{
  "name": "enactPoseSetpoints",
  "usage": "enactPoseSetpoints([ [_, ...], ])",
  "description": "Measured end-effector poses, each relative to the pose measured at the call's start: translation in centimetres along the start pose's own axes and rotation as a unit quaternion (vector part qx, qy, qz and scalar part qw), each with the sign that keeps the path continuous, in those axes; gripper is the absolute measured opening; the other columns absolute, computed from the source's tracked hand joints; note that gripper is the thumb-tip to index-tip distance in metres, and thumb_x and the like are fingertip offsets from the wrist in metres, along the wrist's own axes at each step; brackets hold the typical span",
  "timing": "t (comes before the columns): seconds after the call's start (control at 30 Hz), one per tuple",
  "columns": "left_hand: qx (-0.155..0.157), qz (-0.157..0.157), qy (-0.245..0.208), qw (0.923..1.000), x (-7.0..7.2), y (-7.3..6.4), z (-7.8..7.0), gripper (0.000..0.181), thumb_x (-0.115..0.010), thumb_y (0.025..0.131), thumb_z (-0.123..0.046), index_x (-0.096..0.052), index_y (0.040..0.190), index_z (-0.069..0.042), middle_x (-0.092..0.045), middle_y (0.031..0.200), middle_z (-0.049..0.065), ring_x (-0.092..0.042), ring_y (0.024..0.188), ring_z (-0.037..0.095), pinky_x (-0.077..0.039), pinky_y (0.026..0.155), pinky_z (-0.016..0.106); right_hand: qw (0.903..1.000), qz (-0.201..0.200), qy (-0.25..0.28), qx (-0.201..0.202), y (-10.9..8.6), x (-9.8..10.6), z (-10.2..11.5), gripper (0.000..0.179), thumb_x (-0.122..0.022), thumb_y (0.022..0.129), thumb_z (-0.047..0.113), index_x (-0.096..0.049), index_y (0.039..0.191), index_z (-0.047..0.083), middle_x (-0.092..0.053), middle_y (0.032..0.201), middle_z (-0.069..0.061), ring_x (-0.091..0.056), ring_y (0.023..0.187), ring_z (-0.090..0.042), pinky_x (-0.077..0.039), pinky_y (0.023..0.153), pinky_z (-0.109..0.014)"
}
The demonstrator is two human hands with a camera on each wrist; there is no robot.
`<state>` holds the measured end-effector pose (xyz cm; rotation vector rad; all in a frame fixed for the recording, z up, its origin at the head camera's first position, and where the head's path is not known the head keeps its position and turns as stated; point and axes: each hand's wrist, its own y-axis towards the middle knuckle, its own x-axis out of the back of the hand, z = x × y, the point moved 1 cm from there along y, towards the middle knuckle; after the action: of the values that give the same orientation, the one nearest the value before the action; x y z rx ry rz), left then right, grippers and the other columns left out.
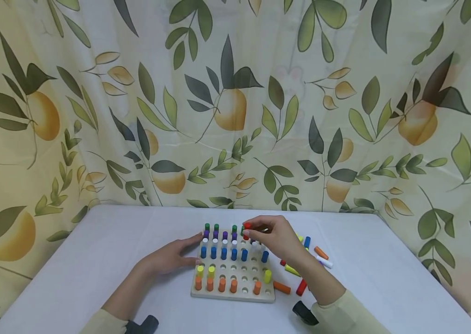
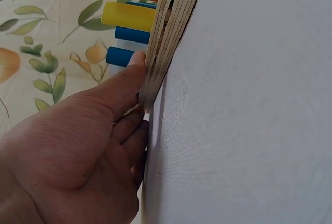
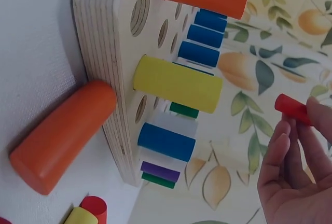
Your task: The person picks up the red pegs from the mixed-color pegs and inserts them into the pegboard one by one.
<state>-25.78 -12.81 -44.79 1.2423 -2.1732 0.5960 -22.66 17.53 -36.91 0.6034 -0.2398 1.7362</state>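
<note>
A wooden pegboard (image 1: 235,297) lies on the table, with rows of green, purple, white, blue, yellow and orange pegs standing in its holes. At its left edge rests my left hand (image 1: 168,256), thumb and fingers spread along the side. The left wrist view shows that thumb (image 2: 127,81) against the board's layered edge, near a blue peg (image 2: 120,56). My right hand (image 1: 275,236) is over the far part of the board and pinches a red peg (image 3: 293,109) between thumb and fingers. In the right wrist view this peg is held clear of the board.
Loose pegs in several colours lie right of the board, among them an orange peg (image 1: 281,287) by its near right corner, a red peg (image 1: 301,287) and a white peg (image 1: 325,262). A leaf-and-fruit patterned curtain (image 1: 235,153) hangs behind the white table (image 1: 77,260).
</note>
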Motion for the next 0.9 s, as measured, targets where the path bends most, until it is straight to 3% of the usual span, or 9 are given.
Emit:
enactPoseSetpoints([
  [0.17, 0.001, 0.001, 0.004, 1.0, 0.0, 0.0, 0.0, 0.077, -0.076, 0.094, -0.034, -0.04, 0.161, -0.023, -0.035, 0.166, 0.004, -0.026, 0.153, 0.032, -0.024, 0.121, 0.056, 0.9997, 0.011, 0.006, -0.019, 0.3, -0.5, 0.2, 0.023, -0.079, 0.094, 0.022, -0.08, 0.115, 0.012, -0.075, 0.102, 0.002, -0.067, 0.091, -0.024, -0.056, 0.081, -0.035],
  [0.4, -0.001, 0.001, 0.004, 1.0, -0.1, 0.1, 0.1, 0.077, -0.077, 0.094, -0.035, -0.04, 0.161, -0.023, -0.035, 0.165, 0.004, -0.027, 0.153, 0.032, -0.024, 0.121, 0.056, 0.9994, 0.021, 0.02, -0.017, 0.5, -1.0, 0.3, 0.02, -0.079, 0.094, 0.019, -0.08, 0.112, 0.012, -0.076, 0.1, 0.001, -0.068, 0.093, -0.027, -0.056, 0.084, -0.037],
  [0.63, 0.001, 0.003, 0.0, 1.0, -0.1, 0.0, 0.2, 0.077, -0.077, 0.094, -0.033, -0.041, 0.161, -0.024, -0.035, 0.165, 0.004, -0.027, 0.153, 0.032, -0.025, 0.12, 0.057, 0.998, 0.044, 0.037, -0.024, 0.7, -1.5, 0.3, 0.022, -0.078, 0.095, 0.017, -0.079, 0.114, 0.007, -0.076, 0.103, 0.0, -0.068, 0.093, -0.022, -0.056, 0.086, -0.036],
  [0.9, 0.013, 0.003, 0.008, 0.9999, 0.0, 0.1, 0.1, 0.077, -0.077, 0.094, -0.036, -0.041, 0.161, -0.027, -0.035, 0.165, 0.004, -0.027, 0.153, 0.034, -0.025, 0.119, 0.06, 0.9976, 0.037, 0.053, -0.026, 0.8, -2.2, 0.7, 0.022, -0.077, 0.096, 0.016, -0.079, 0.115, 0.005, -0.076, 0.106, -0.003, -0.07, 0.094, -0.022, -0.058, 0.089, -0.036],
])
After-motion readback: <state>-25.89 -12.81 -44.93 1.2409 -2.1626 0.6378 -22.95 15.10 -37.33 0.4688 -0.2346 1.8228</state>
